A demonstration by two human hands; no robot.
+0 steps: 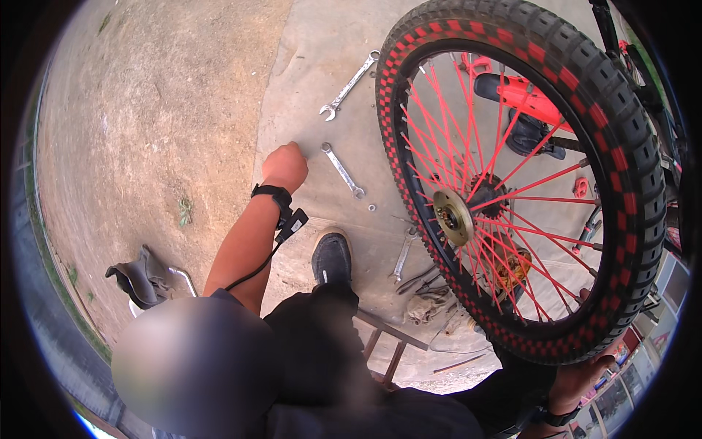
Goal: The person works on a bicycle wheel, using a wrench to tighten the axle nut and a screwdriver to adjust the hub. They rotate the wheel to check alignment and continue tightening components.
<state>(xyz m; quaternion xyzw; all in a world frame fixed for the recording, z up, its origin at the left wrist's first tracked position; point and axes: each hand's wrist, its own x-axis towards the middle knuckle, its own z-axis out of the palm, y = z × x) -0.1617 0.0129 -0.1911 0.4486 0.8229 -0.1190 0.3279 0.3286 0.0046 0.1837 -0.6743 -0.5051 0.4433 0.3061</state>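
A wheel (599, 113) with a red-and-black checkered tire, black rim and red spokes stands upright, tilted, on my right. My right hand (574, 384) grips its tire low on the near side, and a fingertip shows inside the rim. A round metal plate with a bearing sits on the hub (453, 217). My left hand (285, 167) is closed in a fist, seen from the back, above the concrete; what it may hold is hidden. Just right of it lies a combination wrench (342, 170). A longer wrench (349, 85) lies farther off, and a small nut (372, 208) is closer in.
Another wrench (404, 256), pliers (419, 281) and a crumpled rag (426, 307) lie between my shoe (332, 257) and the wheel. A low metal frame (391, 333) stands below. Beyond the spokes are a red part (530, 99) and a black shoe (531, 135). Bare dirt spreads leftward.
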